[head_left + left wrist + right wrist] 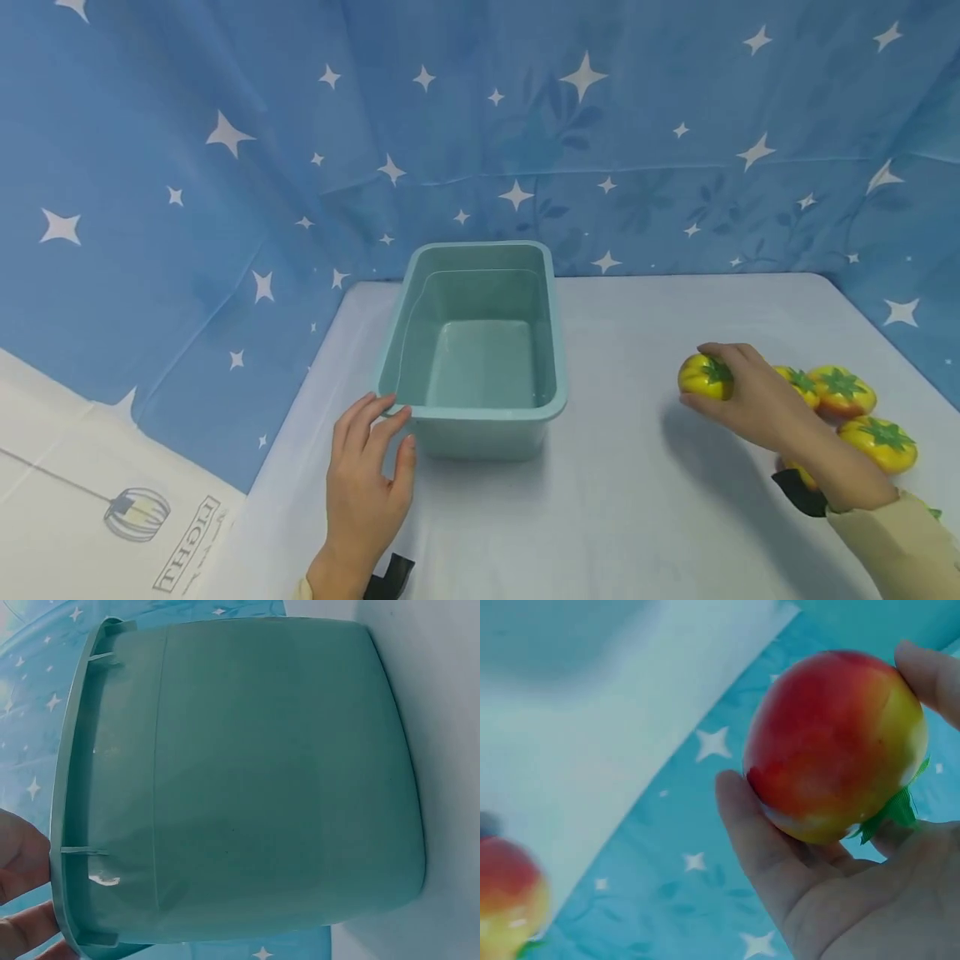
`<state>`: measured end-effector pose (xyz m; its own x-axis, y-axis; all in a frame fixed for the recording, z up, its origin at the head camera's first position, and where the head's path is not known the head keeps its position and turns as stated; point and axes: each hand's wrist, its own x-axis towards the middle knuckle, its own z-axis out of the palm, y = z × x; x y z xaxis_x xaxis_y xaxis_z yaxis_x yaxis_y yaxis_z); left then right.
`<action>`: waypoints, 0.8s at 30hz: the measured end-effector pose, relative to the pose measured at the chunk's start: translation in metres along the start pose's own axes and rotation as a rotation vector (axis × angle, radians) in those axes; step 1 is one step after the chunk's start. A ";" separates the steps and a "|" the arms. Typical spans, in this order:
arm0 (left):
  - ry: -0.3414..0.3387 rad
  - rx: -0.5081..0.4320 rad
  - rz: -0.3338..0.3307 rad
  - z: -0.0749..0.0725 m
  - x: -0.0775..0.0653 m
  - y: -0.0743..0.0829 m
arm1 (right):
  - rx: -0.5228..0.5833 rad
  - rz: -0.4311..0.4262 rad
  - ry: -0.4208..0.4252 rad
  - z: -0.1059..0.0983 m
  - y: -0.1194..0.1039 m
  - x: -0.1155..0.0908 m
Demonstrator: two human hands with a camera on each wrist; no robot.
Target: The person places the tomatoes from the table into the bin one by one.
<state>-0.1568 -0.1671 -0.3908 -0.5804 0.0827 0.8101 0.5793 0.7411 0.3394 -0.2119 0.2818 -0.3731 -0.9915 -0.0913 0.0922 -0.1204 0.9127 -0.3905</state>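
My right hand [757, 400] holds a toy persimmon [705, 377] above the right half of the table, pinched between thumb and fingers. It is glossy yellow with a green leafy top; the right wrist view shows a red underside on this persimmon [832, 742]. My left hand [369, 479] touches the near left corner of a teal plastic tub [551, 350], its fingers loosely bent at the rim. Seen from the left wrist, the tub's outer wall [247, 780] fills most of the view, and fingertips [30, 930] meet its lip. The tub's visible inside holds nothing.
Several more toy persimmons [877, 442] lie at the table's right side, partly hidden behind my right forearm. A white cloth covers the table [615, 500]. Blue star-patterned fabric [465, 125] hangs behind it, and a cream printed cloth [90, 500] lies at the left.
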 end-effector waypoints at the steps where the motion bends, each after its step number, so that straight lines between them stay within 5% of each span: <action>1: -0.006 -0.001 -0.004 -0.001 0.000 0.000 | 0.014 -0.020 0.002 -0.002 -0.007 0.004; 14: 0.015 -0.014 -0.025 0.000 -0.001 -0.002 | 0.123 -0.188 0.166 -0.023 -0.084 0.065; 24: 0.021 -0.075 -0.059 -0.002 0.003 -0.005 | 0.357 -0.225 0.085 -0.015 -0.123 0.098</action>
<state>-0.1600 -0.1717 -0.3895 -0.6035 0.0259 0.7970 0.5863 0.6919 0.4214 -0.2934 0.1667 -0.3019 -0.9329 -0.2260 0.2805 -0.3575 0.6771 -0.6432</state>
